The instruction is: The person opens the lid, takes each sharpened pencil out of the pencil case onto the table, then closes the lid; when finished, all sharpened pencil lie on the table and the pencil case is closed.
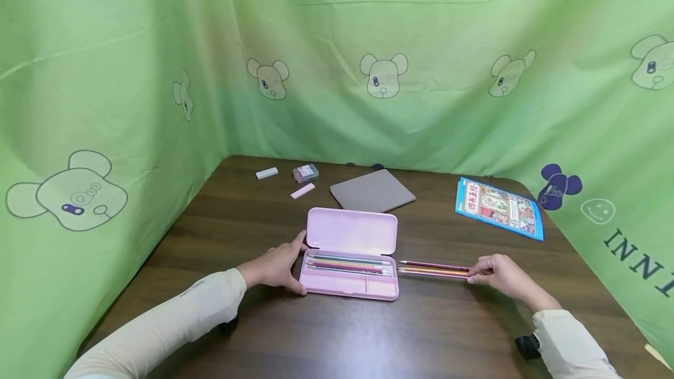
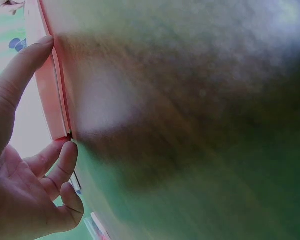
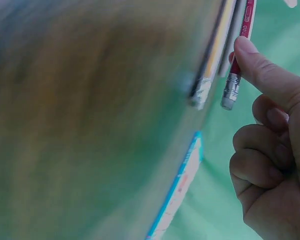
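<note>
A pink pencil case (image 1: 333,283) lies with its lid (image 1: 351,231) raised, several pencils (image 1: 344,264) in its long compartment. My left hand (image 1: 276,264) holds the case's left end, thumb at the front corner and fingers around the back; the left wrist view has the thumb (image 2: 32,57) against the pink side. To the right of the case, my right hand (image 1: 500,275) pinches a dark red pencil (image 3: 247,21) near its eraser end, between thumb and forefinger. Yellow-striped pencils (image 3: 217,42) lie beside it, their tips pointing at the case.
Behind the case lies a grey flat rectangular thing (image 1: 372,190). At the back left are a white block (image 1: 267,173), a small clear box (image 1: 306,173) and a pink strip (image 1: 302,191). A blue-edged booklet (image 1: 499,208) lies back right. Green curtains (image 1: 337,104) surround the wooden table (image 1: 253,332).
</note>
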Motion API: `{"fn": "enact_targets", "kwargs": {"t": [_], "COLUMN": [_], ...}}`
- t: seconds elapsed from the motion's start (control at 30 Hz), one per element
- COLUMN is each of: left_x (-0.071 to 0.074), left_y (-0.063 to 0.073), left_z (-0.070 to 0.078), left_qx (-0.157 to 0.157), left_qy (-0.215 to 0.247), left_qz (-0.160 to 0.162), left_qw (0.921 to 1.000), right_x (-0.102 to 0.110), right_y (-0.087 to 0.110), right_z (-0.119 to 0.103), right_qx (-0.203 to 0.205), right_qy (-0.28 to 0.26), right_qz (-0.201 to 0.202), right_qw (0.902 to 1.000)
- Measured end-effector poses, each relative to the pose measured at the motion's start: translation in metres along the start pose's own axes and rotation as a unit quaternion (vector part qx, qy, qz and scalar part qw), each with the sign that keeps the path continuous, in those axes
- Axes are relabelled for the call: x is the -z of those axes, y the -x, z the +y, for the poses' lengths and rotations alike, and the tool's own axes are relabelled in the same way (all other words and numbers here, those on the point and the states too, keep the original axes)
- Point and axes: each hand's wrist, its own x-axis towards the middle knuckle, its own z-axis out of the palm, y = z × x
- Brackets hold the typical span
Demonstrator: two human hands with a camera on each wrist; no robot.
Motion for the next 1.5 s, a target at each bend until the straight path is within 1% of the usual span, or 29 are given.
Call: {"fn": "enact_targets", "kwargs": {"t": [0.3,0.43,0.53,0.67,0.8,0.9,1.07,1.3,1.5], "left_x": [0.001,0.0,-0.001,-0.001,0.0,0.001,0.001,0.001,0.0], "left_y": [0.0,0.0,0.0,0.0,0.0,0.0,0.0,-0.001,-0.001], "left_z": [0.001,0.0,0.0,0.001,0.001,0.001,0.002,0.001,0.001], "left_qx": [0.0,-0.004,-0.005,-0.002,-0.003,-0.002,0.003,-0.003,-0.005], "left_qy": [0.0,-0.003,-0.005,0.001,-0.003,-0.009,-0.01,-0.014,-0.016], "left_qz": [-0.001,0.002,0.003,0.001,0.004,0.001,0.0,0.002,0.001], "left_qw": [1.0,1.0,1.0,1.0,1.0,1.0,0.9999,0.9999,0.9999], "right_x": [-0.001,0.0,-0.001,-0.003,-0.006,-0.008,-0.013,-0.02,-0.031], "right_y": [0.0,-0.004,-0.008,-0.017,-0.028,-0.036,-0.05,-0.067,-0.08], "right_z": [0.008,0.005,-0.001,-0.011,-0.02,-0.027,-0.041,-0.057,-0.068], "right_qx": [-0.028,-0.063,-0.078,-0.063,-0.05,-0.043,-0.02,0.013,0.039], "right_qy": [0.013,-0.011,-0.031,-0.049,-0.065,-0.06,-0.042,-0.059,-0.075], "right_qz": [-0.026,-0.031,-0.026,-0.021,-0.027,-0.027,-0.02,-0.041,-0.057], "right_qw": [0.9992,0.9974,0.9961,0.9966,0.9963,0.9969,0.9987,0.9974,0.9948]}}
